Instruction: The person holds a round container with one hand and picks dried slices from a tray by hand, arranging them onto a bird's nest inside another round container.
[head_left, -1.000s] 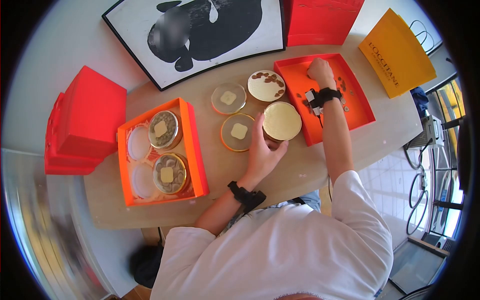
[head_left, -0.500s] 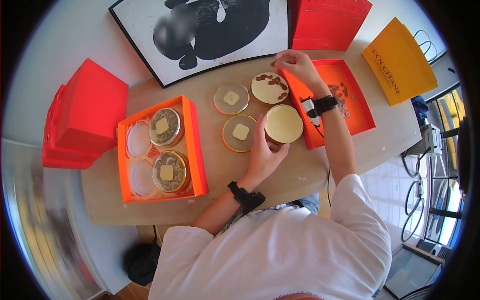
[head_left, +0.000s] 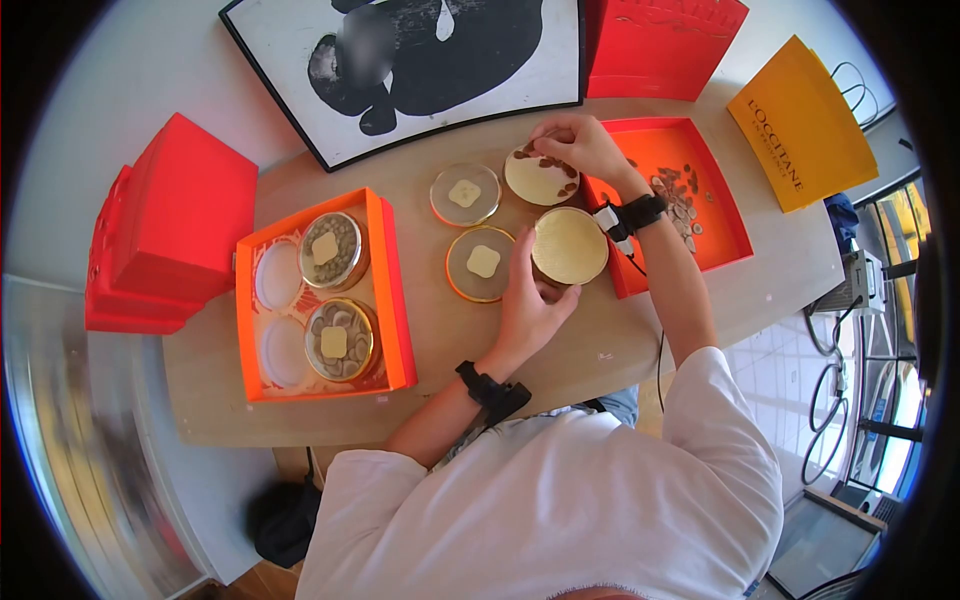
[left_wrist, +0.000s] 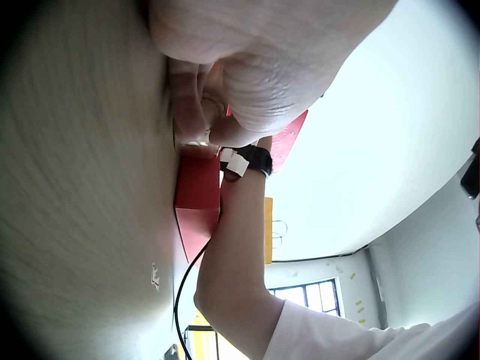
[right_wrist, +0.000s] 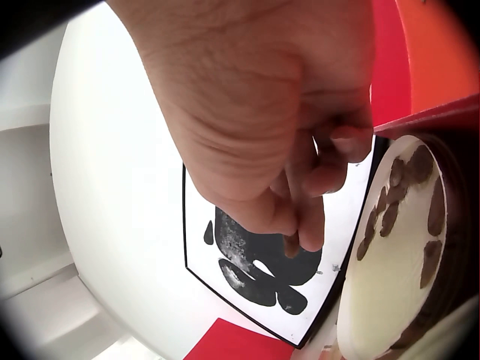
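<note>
So the left hand has its grip curled round a plain cream-topped tub near the orange tray, while the right hand has its grip pinched on a small brown piece, right by the dotted tub on the counter.

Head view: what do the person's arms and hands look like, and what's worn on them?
Left hand and right hand are bare, without gloves. The white shirt has short sleeves. The left wrist wears a black strap with a chunky black block; the right wrist, a black strap with a white piece and a thin dark cable.
</note>
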